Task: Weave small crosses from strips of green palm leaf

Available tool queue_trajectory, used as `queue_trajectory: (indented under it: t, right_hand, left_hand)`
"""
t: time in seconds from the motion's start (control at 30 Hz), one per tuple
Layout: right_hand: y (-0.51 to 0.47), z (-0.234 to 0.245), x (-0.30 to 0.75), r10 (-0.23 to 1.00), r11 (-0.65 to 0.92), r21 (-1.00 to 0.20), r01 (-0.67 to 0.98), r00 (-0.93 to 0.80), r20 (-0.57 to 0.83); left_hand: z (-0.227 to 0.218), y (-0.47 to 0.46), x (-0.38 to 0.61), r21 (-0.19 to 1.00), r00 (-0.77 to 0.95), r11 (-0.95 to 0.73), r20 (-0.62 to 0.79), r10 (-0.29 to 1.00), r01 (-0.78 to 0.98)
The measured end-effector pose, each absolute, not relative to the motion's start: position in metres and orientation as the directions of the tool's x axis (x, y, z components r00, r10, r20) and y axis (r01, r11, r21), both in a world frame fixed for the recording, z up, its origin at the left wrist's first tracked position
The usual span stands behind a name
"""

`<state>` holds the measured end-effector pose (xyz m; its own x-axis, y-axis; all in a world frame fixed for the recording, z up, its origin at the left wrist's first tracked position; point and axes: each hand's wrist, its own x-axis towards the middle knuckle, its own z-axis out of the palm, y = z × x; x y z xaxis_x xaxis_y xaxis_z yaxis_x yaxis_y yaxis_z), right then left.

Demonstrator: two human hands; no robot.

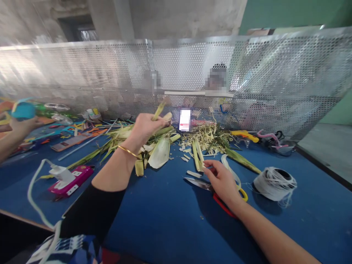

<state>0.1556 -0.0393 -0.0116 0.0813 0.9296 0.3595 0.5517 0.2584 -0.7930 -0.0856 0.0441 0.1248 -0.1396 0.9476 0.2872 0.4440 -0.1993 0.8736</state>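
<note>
My left hand [150, 126], with a gold bangle at the wrist, is raised over a heap of green plant husks [123, 136]. Its fingers close round a short yellow-green husk strip [158, 110]. Lower and to the right, my right hand [222, 181] has thumb and fingertips drawn together at the near end of a pale green leaf strip [200, 152]. Beneath that hand lie scissors [202, 183] with red and yellow handles, blades pointing left. A broad pale husk piece [160, 153] rests between my hands. Small cut shreds [205, 137] are piled behind the right hand.
A spool of white string [275, 184] stands at right, near a yellow-handled tool [244, 135]. A lit phone [184, 120] leans by the perforated metal screen [189, 66]. At left are a magenta power strip [72, 180] with a cable and a co-worker's hand [20, 128] holding something blue.
</note>
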Motion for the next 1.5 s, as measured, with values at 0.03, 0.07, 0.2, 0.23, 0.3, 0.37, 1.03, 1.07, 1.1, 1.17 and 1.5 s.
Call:
queue_trajectory:
  t: [0.03,0.07,0.2,0.23,0.3,0.37,1.03,1.07,1.1,1.17,1.5]
  right_hand:
    - [-0.041,-0.008,0.156,0.911,0.294,-0.785,0.545,0.087,0.402]
    - [-0.042,-0.004,0.157,0.898,0.324,-0.791,0.518,0.095,0.430]
    - [-0.050,0.012,0.155,0.909,0.366,-0.897,0.246,0.112,0.401]
    - [-0.052,0.016,0.154,0.922,0.358,-0.919,0.164,0.094,0.376]
    - [-0.056,0.022,0.151,0.948,0.316,-0.948,0.027,0.034,0.317]
    - [-0.058,0.024,0.147,0.963,0.269,-0.962,-0.054,-0.005,0.269]
    - [-0.063,0.023,0.142,0.999,0.016,-0.993,-0.117,0.040,0.012]
    - [-0.063,0.023,0.142,0.999,0.029,-0.996,-0.086,0.039,0.026]
    - [-0.063,0.024,0.142,0.998,0.041,-0.998,-0.056,0.040,0.039]
    - [-0.062,0.024,0.143,0.997,0.061,-0.998,-0.023,0.047,0.060]
    - [-0.058,0.020,0.147,1.000,0.009,-0.970,-0.244,0.012,0.006]
  left_hand:
    - [0.124,0.033,-0.070,0.920,-0.031,-0.210,0.233,0.972,0.331]
    - [0.123,0.022,-0.055,0.960,0.077,-0.180,0.167,0.983,0.213]
    - [0.106,-0.009,-0.009,0.991,0.367,0.127,-0.099,0.925,-0.052]
    - [0.100,-0.013,-0.001,0.978,0.385,0.188,-0.139,0.912,-0.093]
    - [0.087,-0.018,0.011,0.950,0.374,0.284,-0.219,0.901,-0.129]
    - [0.074,-0.021,0.019,0.929,0.321,0.331,-0.267,0.909,-0.164]
    - [0.031,-0.020,0.012,0.951,0.218,0.132,-0.071,0.973,-0.280]
    - [0.032,-0.022,0.012,0.956,0.216,0.126,-0.068,0.974,-0.266]
    - [0.033,-0.024,0.013,0.960,0.217,0.116,-0.060,0.974,-0.256]
    - [0.035,-0.027,0.014,0.965,0.223,0.103,-0.049,0.974,-0.240]
    - [0.036,-0.024,0.010,0.917,0.353,0.281,-0.173,0.919,-0.284]
